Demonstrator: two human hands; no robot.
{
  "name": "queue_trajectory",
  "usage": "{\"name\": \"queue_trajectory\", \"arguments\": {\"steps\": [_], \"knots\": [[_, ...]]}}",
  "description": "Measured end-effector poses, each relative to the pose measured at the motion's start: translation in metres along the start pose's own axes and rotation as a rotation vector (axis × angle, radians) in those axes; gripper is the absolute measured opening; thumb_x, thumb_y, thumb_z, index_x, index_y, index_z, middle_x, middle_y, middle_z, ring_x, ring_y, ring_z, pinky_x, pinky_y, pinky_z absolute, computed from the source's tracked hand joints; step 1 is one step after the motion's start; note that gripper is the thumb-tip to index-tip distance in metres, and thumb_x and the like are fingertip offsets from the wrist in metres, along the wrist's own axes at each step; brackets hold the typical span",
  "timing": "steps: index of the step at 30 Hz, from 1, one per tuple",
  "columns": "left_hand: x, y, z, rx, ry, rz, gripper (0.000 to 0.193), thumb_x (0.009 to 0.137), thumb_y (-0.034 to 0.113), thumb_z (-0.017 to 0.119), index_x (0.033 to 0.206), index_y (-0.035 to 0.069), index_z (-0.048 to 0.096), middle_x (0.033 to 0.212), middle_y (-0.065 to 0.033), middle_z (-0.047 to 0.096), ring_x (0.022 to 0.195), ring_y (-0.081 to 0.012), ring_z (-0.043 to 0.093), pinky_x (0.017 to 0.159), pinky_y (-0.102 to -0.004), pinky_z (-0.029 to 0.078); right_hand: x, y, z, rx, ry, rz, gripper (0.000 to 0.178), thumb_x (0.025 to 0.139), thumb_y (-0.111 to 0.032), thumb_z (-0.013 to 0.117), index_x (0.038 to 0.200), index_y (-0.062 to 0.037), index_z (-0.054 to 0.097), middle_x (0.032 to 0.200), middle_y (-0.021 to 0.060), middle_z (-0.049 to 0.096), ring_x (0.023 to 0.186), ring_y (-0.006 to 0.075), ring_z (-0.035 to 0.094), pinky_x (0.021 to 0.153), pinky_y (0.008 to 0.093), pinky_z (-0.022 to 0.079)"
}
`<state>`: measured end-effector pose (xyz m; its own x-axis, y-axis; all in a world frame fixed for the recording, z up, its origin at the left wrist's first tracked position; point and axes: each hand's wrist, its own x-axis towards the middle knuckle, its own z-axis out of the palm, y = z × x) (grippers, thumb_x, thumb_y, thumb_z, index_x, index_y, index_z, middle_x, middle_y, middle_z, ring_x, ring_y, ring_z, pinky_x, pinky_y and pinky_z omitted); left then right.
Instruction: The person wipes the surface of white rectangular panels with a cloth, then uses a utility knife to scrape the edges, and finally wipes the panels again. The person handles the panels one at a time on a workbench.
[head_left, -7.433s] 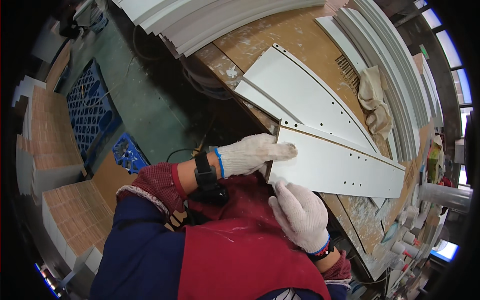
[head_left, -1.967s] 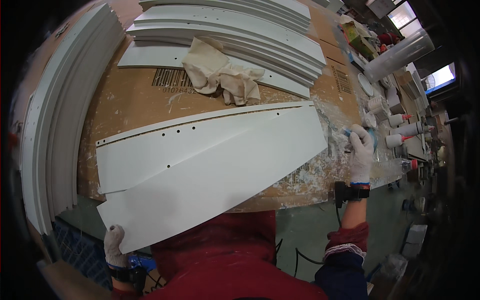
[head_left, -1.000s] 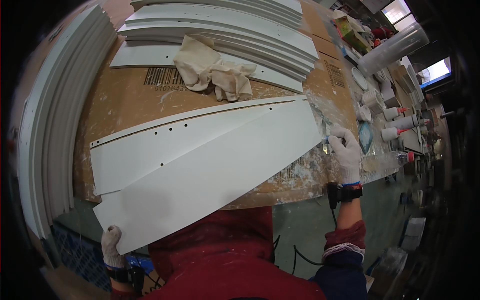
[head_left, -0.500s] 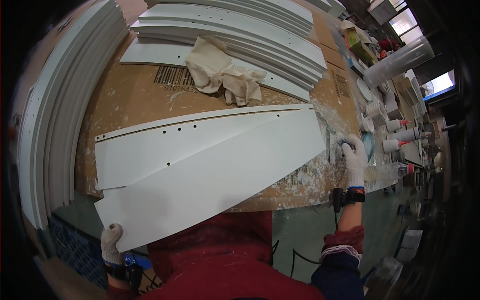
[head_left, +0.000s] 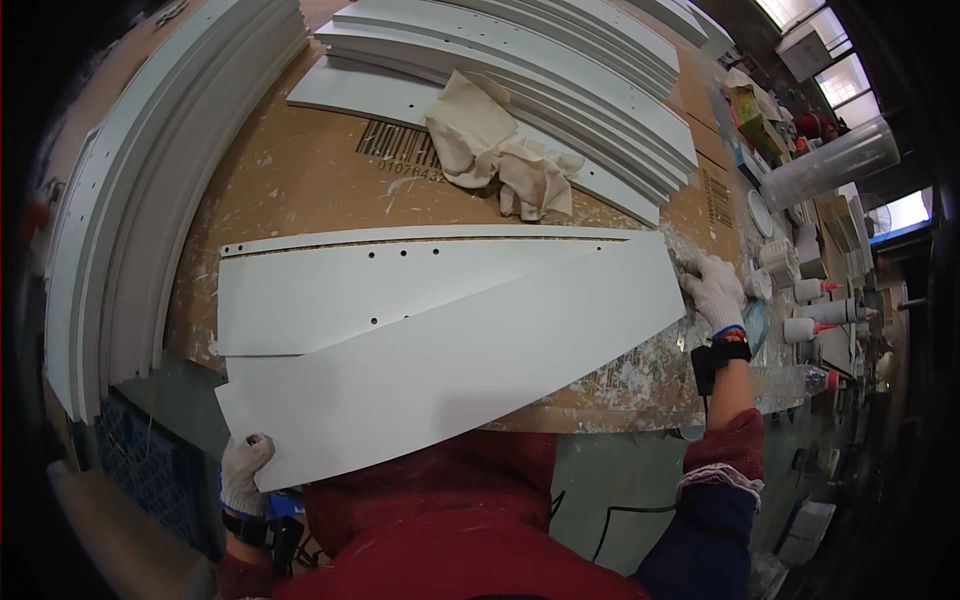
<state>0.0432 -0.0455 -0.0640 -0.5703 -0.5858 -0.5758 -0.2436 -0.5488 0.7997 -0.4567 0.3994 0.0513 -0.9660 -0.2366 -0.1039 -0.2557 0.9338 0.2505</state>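
Cardboard-covered bench point(head_left: 300, 190): left hand point(head_left: 243, 472) clamps the near white panel point(head_left: 450, 360) at its left corner, right hand point(head_left: 715, 290) grips its right end, seemingly aligning it; steadiness matters next.

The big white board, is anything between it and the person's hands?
No. The left hand grips the big white board at its near left corner, and the right hand touches its far right end. Nothing visible sits between either glove and the board.
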Motion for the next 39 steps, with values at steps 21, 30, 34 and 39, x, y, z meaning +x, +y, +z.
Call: {"name": "queue_trajectory", "arguments": {"steps": [21,30,34,39], "knots": [[-0.024,0.032,0.054,-0.043,-0.095,0.013,0.016,0.084,0.011,0.063,0.097,0.001,0.059,0.083,-0.0040,0.061,0.074,-0.0120,0.061,0.063,-0.0239,0.051,0.015,-0.003,0.004,0.433,-0.146,0.145,0.018,0.080,-0.018,0.066,0.087,-0.0013,0.063,0.067,0.0107,0.063,0.051,0.0210,0.061,0.047,0.0361,0.047],[-0.025,0.035,0.060,0.030,-0.108,-0.003,0.005,0.083,0.007,0.057,0.085,0.003,0.057,0.077,0.0045,0.052,0.066,-0.0044,0.048,0.056,-0.0218,0.040,0.034,0.018,0.014,0.332,-0.142,0.062,0.027,0.075,-0.026,0.070,0.084,-0.0015,0.063,0.074,0.0148,0.066,0.067,0.0286,0.066,0.062,0.0389,0.050],[-0.019,0.023,0.050,-0.016,-0.154,-0.034,0.010,0.085,0.010,0.059,0.090,0.002,0.059,0.079,0.0027,0.055,0.066,-0.0062,0.051,0.057,-0.0225,0.044,0.026,0.024,-0.004,0.370,0.283,-0.011,0.023,0.080,-0.022,0.065,0.085,0.0002,0.062,0.075,0.0138,0.064,0.063,0.0263,0.061,0.060,0.0368,0.046],[-0.022,0.021,0.055,-0.054,-0.256,-0.044,0.020,0.098,0.012,0.051,0.113,-0.001,0.054,0.102,-0.0067,0.061,0.089,-0.0136,0.063,0.075,-0.0264,0.055,-0.039,-0.091,-0.074,0.861,0.162,-0.174,0.016,0.090,-0.014,0.056,0.092,0.0011,0.060,0.066,0.0080,0.058,0.056,0.0118,0.052,0.054,0.0285,0.042]]}}
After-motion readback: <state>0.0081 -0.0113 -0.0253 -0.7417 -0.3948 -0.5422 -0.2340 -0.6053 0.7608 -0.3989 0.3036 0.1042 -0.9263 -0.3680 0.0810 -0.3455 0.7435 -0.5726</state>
